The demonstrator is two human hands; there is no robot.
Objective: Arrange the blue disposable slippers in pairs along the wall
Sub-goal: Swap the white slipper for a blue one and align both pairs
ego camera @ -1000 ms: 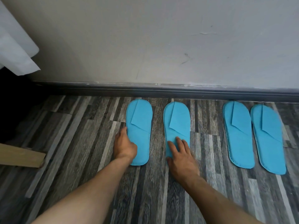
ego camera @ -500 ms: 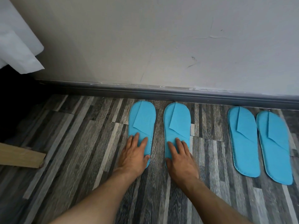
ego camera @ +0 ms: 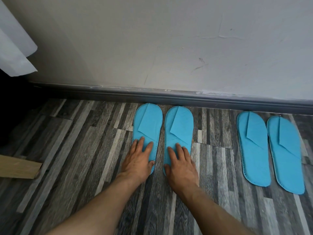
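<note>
Blue disposable fabric slippers (ego camera: 147, 122) (ego camera: 179, 124) lie side by side, toes at the grey skirting board (ego camera: 169, 96); left hand (ego camera: 138, 161) and right hand (ego camera: 182, 164) press flat, fingers spread, on their heels.

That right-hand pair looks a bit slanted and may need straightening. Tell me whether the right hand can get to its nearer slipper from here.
Probably yes. The right hand lies flat on a slipper of the left pair, and only bare floor separates it from the nearer slipper.
</note>
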